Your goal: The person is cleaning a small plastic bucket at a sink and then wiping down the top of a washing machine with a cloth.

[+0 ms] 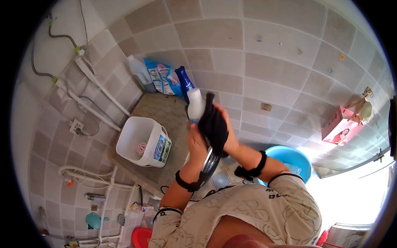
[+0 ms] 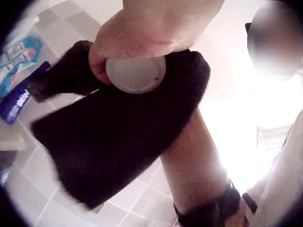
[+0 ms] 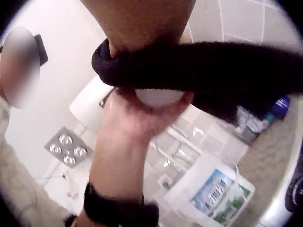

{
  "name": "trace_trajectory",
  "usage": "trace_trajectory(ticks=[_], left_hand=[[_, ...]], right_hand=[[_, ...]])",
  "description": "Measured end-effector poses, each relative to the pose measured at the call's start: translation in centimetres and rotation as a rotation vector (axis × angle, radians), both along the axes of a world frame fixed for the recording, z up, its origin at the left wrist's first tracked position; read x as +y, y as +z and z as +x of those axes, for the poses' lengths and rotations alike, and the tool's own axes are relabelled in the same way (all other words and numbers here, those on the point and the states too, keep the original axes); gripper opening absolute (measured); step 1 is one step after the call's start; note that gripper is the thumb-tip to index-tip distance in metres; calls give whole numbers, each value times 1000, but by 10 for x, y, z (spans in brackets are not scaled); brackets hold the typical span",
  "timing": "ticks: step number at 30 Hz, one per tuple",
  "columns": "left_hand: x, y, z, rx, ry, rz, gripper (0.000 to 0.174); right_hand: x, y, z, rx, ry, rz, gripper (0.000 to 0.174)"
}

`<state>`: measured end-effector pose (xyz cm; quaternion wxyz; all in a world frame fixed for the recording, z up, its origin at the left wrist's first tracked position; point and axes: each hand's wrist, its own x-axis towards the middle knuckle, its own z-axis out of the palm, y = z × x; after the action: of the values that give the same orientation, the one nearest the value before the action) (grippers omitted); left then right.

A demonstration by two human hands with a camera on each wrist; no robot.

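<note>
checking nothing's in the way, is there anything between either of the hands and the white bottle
Yes, on one side: the black cloth, gripped by the right hand, lies between that hand and the white bottle. Nothing visible separates the left hand from it.

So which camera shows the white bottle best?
The head view: it shows the white bottle from the side, ribbed end up, above the left hand and against the black cloth. The left wrist view shows only its round end; the right wrist view, just a white part between fingers and cloth.
</note>
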<state>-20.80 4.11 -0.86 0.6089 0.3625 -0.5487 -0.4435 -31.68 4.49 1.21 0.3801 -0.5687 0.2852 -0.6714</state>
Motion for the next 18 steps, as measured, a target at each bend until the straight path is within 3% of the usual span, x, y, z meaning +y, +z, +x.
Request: trace_trajectory(ticks=[1,2,3,4,6,7,8,10,11,12,14,18], left_hand=[[-4,7,1,150,-10,-8,50],[-2,24,3,19,23,-72,60],[0,28,1,-3,41,-89,59],[3,29,-2,-27,59,-99,59],[7,20,-6,19,70,-141,55],[9,17,-6,58,73,-182,52],[10,26,3,56,75,-184,52],[11,51,34,-596,173,-437,70],[3,50,42,-506,75,-339,87],[2,58,39,-505,81,-333,87],[4,76,28,156,-319,-181,90],[0,54,20,501,-374,-84,76]], right_hand=[[13,-9,11,-49,-5,-16,69],[21,-19,19,-94,-10,-34,69],[13,-35,27,121,-188,-156,57],[8,-52,21,128,-181,-156,57],[8,-29,6,-100,8,224,47],[12,-10,1,356,-407,-72,35],[15,13,-4,437,-541,-184,34],[13,37,-23,617,-455,-333,31],[6,30,-19,267,-174,-123,38],[4,34,-18,269,-167,-120,38],[3,43,-18,724,-245,-214,37],[4,31,-5,563,-231,-294,35]])
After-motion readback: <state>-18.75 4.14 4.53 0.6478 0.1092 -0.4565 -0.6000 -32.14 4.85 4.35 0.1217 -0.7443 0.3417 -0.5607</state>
